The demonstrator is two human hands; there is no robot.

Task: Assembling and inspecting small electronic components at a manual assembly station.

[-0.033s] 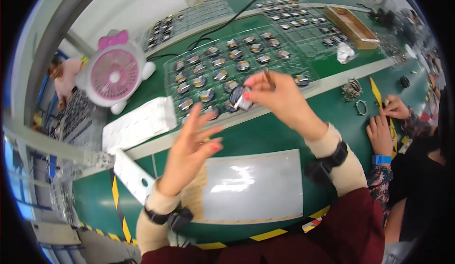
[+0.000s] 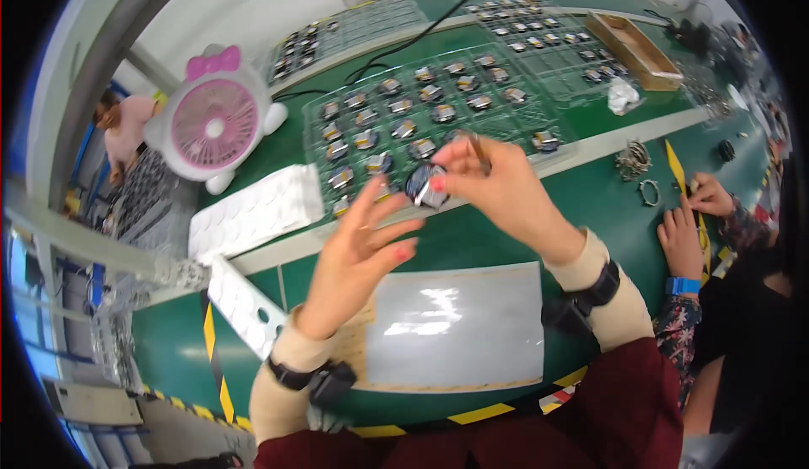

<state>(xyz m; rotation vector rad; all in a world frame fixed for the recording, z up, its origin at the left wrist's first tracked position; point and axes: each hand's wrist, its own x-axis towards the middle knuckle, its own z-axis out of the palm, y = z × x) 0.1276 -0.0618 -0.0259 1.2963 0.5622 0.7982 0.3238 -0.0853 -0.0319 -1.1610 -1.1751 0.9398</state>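
My right hand (image 2: 510, 195) pinches a small round dark part (image 2: 424, 187) with a shiny face between thumb and fingertips, over the near edge of a clear plastic tray (image 2: 531, 125). A thin dark stick-like tool (image 2: 480, 150) is also tucked in its fingers; its kind is unclear. My left hand (image 2: 347, 271) is raised just left of the part, fingers apart and holding nothing. Rows of similar small round parts (image 2: 403, 128) sit in the tray, some hidden behind my hands. Below my hands lies a flat, glossy whitish sheet (image 2: 463, 334) with a tan border.
A pink-and-white fan (image 2: 216, 128) and white molded trays (image 2: 257, 212) stand at left. More part trays (image 2: 527, 26) and a cardboard box (image 2: 634, 52) lie farther back. Metal rings (image 2: 632, 159) are at right, near a co-worker's hands (image 2: 687, 229).
My right hand has drawn the round part slightly nearer to me. My left hand has moved right, closer to it. The whole view has shifted a little.
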